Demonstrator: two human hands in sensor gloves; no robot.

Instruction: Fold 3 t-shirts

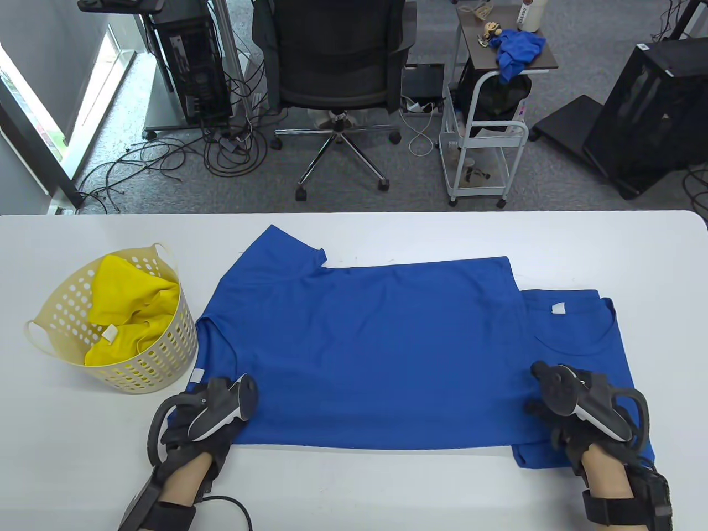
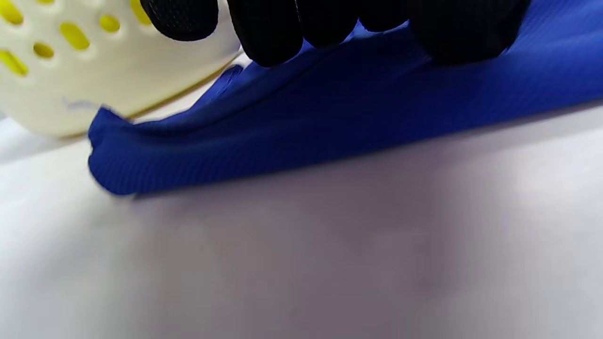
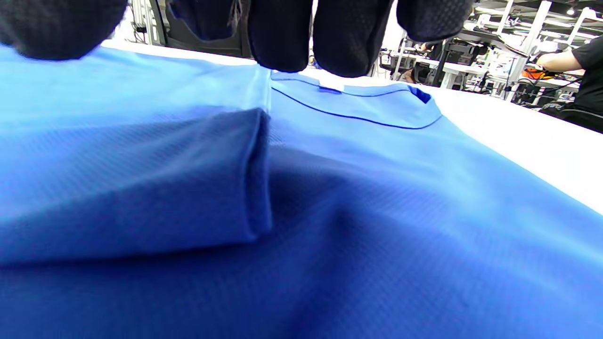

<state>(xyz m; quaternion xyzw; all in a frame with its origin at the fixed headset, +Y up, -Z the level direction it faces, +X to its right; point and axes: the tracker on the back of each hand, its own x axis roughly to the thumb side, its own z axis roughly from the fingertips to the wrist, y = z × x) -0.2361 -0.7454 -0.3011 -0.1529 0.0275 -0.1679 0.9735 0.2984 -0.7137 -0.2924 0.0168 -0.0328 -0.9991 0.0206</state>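
The blue t-shirt (image 1: 376, 348) lies spread across the middle of the white table (image 1: 636, 260), its collar toward the right edge and one side folded over so that a straight fold runs along the near edge.

The left hand (image 1: 207, 412) rests palm-down on the shirt's near-left corner, wrist coming in from the table's near edge. In the left wrist view its gloved fingers (image 2: 271, 33) curl down onto the cloth, which lifts slightly off the table there; whether they pinch the cloth or only press on it cannot be told.

The right hand (image 1: 586, 412) rests on the shirt's near-right corner, below the collar. In the right wrist view its fingers (image 3: 348, 37) hang spread above the fabric, beside the end of the folded layer; their grip cannot be told.

A cream perforated laundry basket (image 1: 160, 354) holding a yellow t-shirt (image 1: 133, 310) stands near the left edge, just beside the blue shirt's left sleeve. Bare table shows along the far edge, in the far-right corner and in a narrow strip at the near edge.
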